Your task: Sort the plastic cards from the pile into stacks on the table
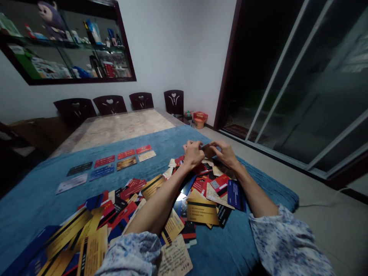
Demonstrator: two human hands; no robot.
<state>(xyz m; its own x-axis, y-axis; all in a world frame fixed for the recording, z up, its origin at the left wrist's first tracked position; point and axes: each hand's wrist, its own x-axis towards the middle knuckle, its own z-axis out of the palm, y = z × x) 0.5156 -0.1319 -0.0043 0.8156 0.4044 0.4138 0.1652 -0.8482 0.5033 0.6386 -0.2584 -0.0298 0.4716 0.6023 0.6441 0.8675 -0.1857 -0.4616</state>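
Both arms reach over a loose heap of plastic cards to its far end. Between my hands is a brownish card (208,150), tilted up off the heap. My right hand (226,154) is closed, pinching its right side with thumb and fingers. My left hand (193,154) has curled fingers closed at the card's left edge. Below them lie overlapping cards in red, gold, blue and black, among them a gold card (202,210) and a dark blue card (236,194). A cream card with handwriting (175,257) rests near my left sleeve.
Several cards lie apart in two rows at the left, including a blue card (102,172) and a white card (71,183). A blue cloth (230,245) covers this part of the marble-topped table (120,128). Dark chairs (174,101) stand along the far side.
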